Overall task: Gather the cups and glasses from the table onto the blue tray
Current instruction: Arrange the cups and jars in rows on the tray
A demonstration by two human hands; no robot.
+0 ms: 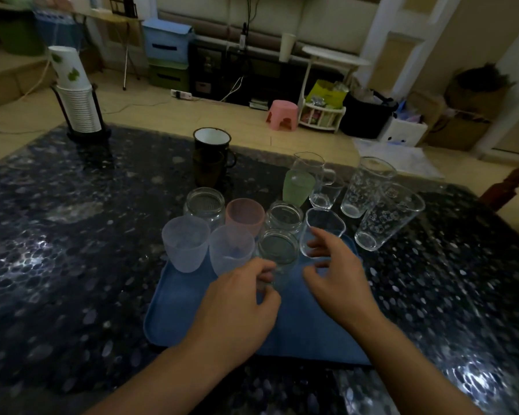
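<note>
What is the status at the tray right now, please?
Left hand grips a glass jar on the blue tray. Right hand open beside it. Patterned tall glasses off-tray.

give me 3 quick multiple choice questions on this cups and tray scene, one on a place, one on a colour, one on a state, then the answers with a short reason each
1. Where does the stack of white paper cups stand?
A. at the table's far left corner
B. on the blue tray
C. on the pink stool

2. What colour is the frosted cup in front of the glass pitcher?
A. red
B. green
C. black

3. What is the left hand doing?
A. lying flat on the table
B. gripping a clear glass jar
C. holding the dark mug

Answers:
1 A, the stack sits in its black holder at the far left of the dark table, away from the blue tray.
2 B, it is pale green.
3 B, its fingers curl round the clear glass jar over the tray.
</note>
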